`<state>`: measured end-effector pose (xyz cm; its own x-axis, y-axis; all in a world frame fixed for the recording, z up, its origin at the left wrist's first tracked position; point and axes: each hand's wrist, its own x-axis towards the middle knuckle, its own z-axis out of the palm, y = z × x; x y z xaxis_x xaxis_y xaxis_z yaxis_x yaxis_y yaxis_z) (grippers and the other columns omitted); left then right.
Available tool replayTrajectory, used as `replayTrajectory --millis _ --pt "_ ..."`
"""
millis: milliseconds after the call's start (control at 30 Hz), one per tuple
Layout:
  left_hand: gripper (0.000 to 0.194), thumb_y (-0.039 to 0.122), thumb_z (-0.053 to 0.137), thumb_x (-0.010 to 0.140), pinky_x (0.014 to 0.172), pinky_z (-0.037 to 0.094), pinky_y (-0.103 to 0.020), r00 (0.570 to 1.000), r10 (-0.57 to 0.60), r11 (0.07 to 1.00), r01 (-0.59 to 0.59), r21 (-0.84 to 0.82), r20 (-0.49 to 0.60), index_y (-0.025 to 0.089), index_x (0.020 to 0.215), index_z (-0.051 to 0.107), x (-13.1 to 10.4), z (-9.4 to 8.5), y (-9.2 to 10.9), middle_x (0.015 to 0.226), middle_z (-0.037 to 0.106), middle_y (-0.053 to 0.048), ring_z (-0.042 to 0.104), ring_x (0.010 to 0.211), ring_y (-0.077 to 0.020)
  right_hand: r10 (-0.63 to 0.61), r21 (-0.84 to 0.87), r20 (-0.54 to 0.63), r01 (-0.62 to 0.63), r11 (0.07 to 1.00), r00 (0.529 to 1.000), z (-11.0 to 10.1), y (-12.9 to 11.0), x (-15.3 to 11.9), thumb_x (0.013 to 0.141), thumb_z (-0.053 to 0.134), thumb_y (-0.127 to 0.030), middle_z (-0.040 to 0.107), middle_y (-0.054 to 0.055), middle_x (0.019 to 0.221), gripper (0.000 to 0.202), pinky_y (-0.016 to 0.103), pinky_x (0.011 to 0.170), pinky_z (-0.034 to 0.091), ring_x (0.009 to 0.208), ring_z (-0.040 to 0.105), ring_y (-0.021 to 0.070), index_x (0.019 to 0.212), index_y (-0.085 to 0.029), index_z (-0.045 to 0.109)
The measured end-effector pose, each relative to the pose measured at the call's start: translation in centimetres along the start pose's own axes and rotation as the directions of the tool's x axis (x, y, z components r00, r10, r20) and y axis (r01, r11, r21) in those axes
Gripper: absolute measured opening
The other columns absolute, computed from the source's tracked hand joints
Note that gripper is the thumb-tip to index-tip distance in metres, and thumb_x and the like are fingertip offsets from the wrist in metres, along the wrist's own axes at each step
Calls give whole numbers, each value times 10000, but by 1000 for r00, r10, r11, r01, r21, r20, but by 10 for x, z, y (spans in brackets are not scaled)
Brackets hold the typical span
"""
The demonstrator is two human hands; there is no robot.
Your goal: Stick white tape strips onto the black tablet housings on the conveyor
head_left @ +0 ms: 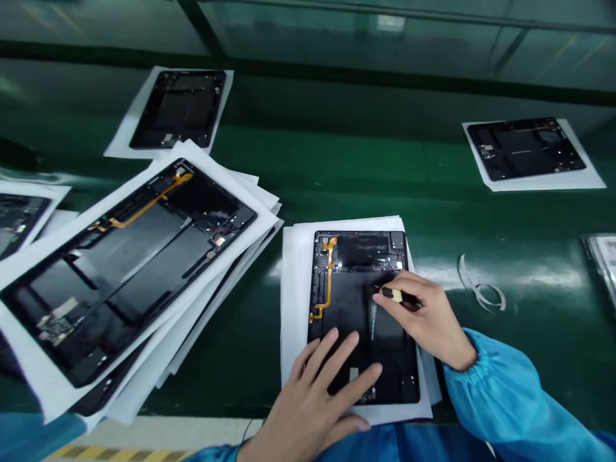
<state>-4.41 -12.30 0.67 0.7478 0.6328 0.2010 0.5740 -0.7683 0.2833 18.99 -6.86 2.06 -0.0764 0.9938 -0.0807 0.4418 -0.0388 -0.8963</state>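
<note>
A black tablet housing [356, 298] with an orange flex cable [330, 273] down its left side lies on white sheets [296, 269] in front of me. My left hand [322, 398] rests on its lower part, fingers spread and holding nothing. In my right hand [423, 311] is a dark pen-like tool with a cream band [395, 294], pinched between thumb and fingers. Its tip is over the middle right of the housing, near a pale strip [373, 321]. I cannot tell whether the tip touches the surface.
Stacked tablet housings [129, 256] with white sheets between them stand at the left. Single housings lie at the back left [180, 109] and back right [524, 149]. A curled white strip [486, 292] is on the green table [337, 160] to the right. A blue sleeve [38, 433] shows at lower left.
</note>
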Motion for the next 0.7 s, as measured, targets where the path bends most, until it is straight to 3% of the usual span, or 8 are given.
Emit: replayTrajectory --millis 100,200,400,533,700 --pt "647 693 467 865 1117 215 -416 995 75 994 -80 77 65 337 1402 525 -15 7 6 1344 596 -61 455 1250 -320 -29 -14 -9 29 999 1000 3 3 -1 872 639 -185 594 -14 750 64 203 529 404 615 559 96 828 -191 684" --pt "573 680 511 872 1138 200 -390 998 52 997 -55 61 43 351 1334 597 -18 12 6 1360 601 -2 447 1256 -290 -95 -61 -26 93 994 995 5 6 -2 886 589 -136 605 -8 776 111 198 565 432 625 576 94 856 -186 683" --pt "435 536 527 931 1205 95 -388 995 104 994 -104 25 1 307 1285 637 -18 22 4 1491 470 84 363 1369 -242 -153 -178 -21 147 973 988 9 13 -2 901 527 -112 631 18 843 166 205 620 474 726 636 122 903 -178 680" --pt "467 547 576 898 1224 44 -377 993 117 993 -117 5 15 282 1277 639 -15 21 2 1484 474 98 271 1438 -225 -144 -230 -26 135 964 989 13 13 -2 901 514 -109 640 24 857 180 224 632 486 735 647 136 903 -179 681" --pt "481 543 585 895 1227 51 -390 994 112 993 -111 -28 17 265 1285 634 -15 21 3 1479 473 99 334 1404 -223 -149 -306 -24 135 942 988 16 13 -2 899 515 -108 644 26 853 180 240 616 486 710 649 145 896 -181 680"
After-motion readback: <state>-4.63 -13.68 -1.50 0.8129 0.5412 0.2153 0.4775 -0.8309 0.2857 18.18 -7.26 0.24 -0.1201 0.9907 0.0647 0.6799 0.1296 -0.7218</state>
